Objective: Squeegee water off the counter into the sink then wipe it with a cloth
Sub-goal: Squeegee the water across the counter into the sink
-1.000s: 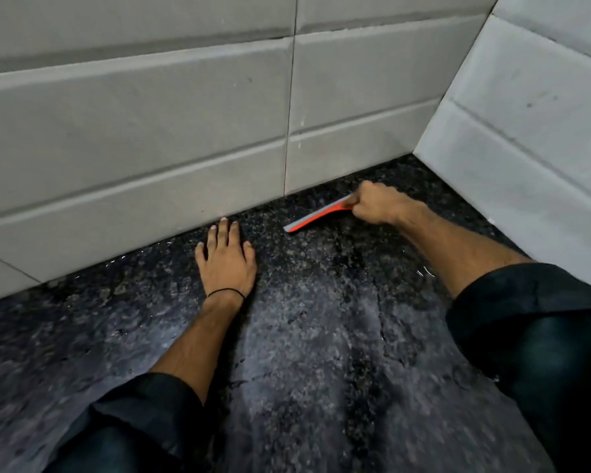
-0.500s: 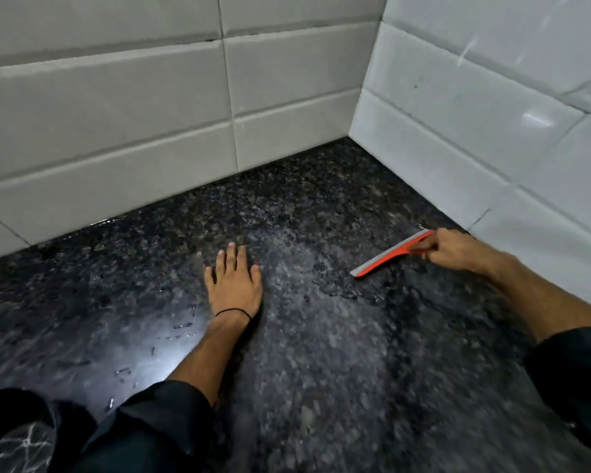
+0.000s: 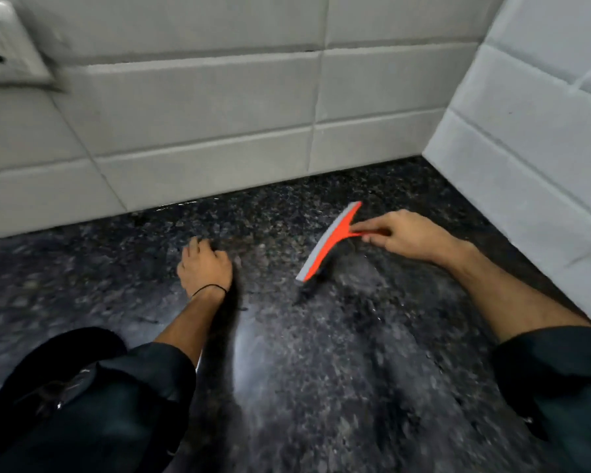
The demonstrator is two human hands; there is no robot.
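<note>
The tiled back wall (image 3: 202,107) is the biggest thing here. It is pale grey and runs all along the far edge of the counter (image 3: 321,370). A second tiled wall (image 3: 533,131) stands on the right, and the two meet in a corner at the back. The counter is dark, speckled stone and looks wet and shiny, with a bright patch of light near the middle. There is lots of open room on it in front of the hands. The walls block the far side and the right side.

A white socket plate (image 3: 7,52) sits on the back wall, up in the top left. It is blurry.

A round black thing (image 3: 31,380) shows low on the left, partly behind the dark sleeve (image 3: 116,404). I cannot tell what it is.

The right hand (image 3: 403,237) pinches the handle of the orange squeegee (image 3: 328,244). The grey blade edge lies slanted on the counter, near the corner but not touching either wall.

The left hand (image 3: 205,268) rests on the counter with its fingers curled under, well apart from the squeegee. It holds nothing. A thin black band (image 3: 209,287) goes around its wrist.
</note>
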